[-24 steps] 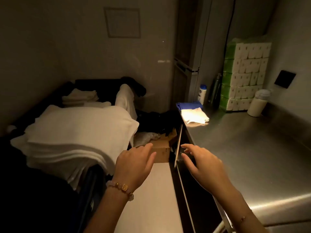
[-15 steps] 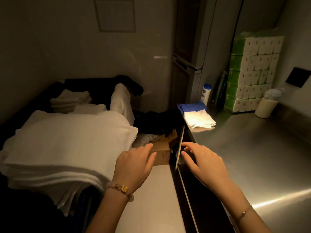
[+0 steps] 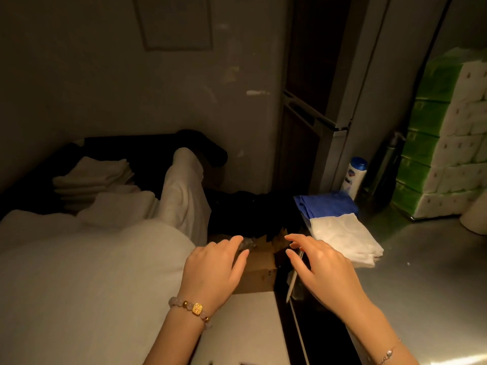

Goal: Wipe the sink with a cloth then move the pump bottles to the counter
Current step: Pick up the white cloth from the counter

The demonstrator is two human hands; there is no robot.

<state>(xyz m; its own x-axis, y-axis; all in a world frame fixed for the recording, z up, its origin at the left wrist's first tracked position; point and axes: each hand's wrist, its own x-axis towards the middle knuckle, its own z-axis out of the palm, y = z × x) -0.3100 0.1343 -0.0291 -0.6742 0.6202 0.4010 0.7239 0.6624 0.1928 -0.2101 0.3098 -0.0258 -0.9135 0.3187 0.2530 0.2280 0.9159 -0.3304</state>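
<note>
Both hands are moving forward since before: left hand (image 3: 214, 270) and right hand (image 3: 320, 270) empty, fingers spread, nearing white cloth (image 3: 345, 239) on counter (image 3: 421, 272); wiping not started

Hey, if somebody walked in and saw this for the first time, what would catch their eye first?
Probably the two bare hands reaching forward at bottom centre, the left hand wearing a beaded bracelet, the right hand at the steel counter's edge. Next, the big pile of white towels filling the left, and the white cloth lying over a blue cloth on the counter.
</note>
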